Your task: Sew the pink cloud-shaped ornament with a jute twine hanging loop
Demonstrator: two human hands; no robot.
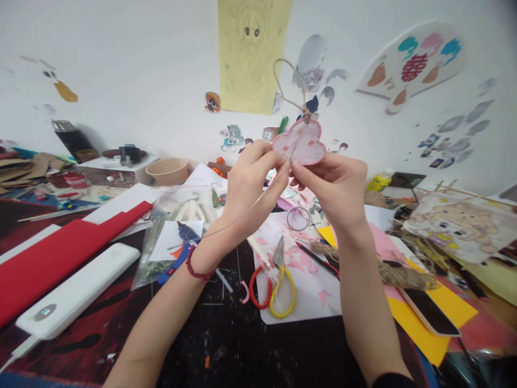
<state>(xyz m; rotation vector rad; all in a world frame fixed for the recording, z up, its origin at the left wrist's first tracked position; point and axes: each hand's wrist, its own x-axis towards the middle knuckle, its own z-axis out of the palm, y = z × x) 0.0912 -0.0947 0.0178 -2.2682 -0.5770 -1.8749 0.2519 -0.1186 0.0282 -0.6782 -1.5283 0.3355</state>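
Raised in front of the wall is a flat pink-edged ornament (305,143) with a scalloped cloud-like outline and a twine loop (277,81) tied at its top. My right hand (337,183) pinches its lower right edge between thumb and fingers. At its lower left edge my left hand (252,180) is closed, fingertips pinching a thin clear strand (258,199). That strand lies over the ornament's face and trails down across my left wrist. Below the hands, scissors (278,258) with one red and one yellow handle lie partly on white paper (299,310).
A blue glue gun (173,267) lies near my left forearm. Further left are a white power bank (78,291) and a red folded strip (72,253). On the right are a twine bundle (404,277), a phone (430,310) and yellow card (460,310). A beige bowl (167,171) stands behind.
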